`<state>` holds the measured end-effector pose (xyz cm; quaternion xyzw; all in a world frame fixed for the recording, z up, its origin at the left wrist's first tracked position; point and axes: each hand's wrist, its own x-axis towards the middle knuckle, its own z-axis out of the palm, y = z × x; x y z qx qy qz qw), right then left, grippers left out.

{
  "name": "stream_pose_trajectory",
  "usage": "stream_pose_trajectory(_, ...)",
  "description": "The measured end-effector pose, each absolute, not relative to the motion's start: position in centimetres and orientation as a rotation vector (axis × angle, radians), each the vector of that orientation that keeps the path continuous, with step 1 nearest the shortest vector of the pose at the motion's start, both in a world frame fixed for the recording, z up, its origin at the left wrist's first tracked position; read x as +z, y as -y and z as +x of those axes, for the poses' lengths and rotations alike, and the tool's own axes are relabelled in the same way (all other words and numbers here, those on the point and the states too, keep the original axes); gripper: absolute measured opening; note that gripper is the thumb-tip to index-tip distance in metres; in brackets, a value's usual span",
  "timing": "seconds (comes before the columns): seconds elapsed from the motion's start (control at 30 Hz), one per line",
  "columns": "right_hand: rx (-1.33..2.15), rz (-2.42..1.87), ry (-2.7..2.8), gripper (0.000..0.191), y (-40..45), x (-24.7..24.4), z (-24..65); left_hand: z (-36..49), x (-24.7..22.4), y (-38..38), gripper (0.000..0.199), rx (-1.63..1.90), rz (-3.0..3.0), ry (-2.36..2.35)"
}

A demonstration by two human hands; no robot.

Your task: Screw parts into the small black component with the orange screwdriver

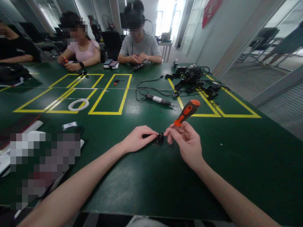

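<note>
A small black round part [159, 140] with a raised metal-looking neck stands upright on the green table. My left hand [139, 138] reaches in from the left, its thumb and index finger brought together at the side of this part and holding it. In my right hand [188, 142] is a screwdriver [188, 112] with an orange and dark grey handle, gripped with the handle tilted up and to the right. My right fingertips are close to the part's right side. The screwdriver's shaft and tip are mostly hidden by my fingers.
Beyond my hands lie a corded electric screwdriver [158, 100] and a heap of black cables [194, 77]. A white ring [78, 104] rests on the yellow tape at left. Nearer left are white-edged objects, partly blurred out. Several people [139, 47] sit across the green table [146, 189].
</note>
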<state>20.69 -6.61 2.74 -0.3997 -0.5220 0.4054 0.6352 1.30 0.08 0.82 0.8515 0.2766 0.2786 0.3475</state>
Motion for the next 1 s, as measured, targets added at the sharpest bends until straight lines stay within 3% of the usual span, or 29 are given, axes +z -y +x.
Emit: stream_pose_trajectory(1.0, 0.926, -0.988, 1.17, 0.025, 6.57, 2.92, 20.81, 1.24, 0.6, -0.13, 0.023, 0.734, 2.218, -0.723)
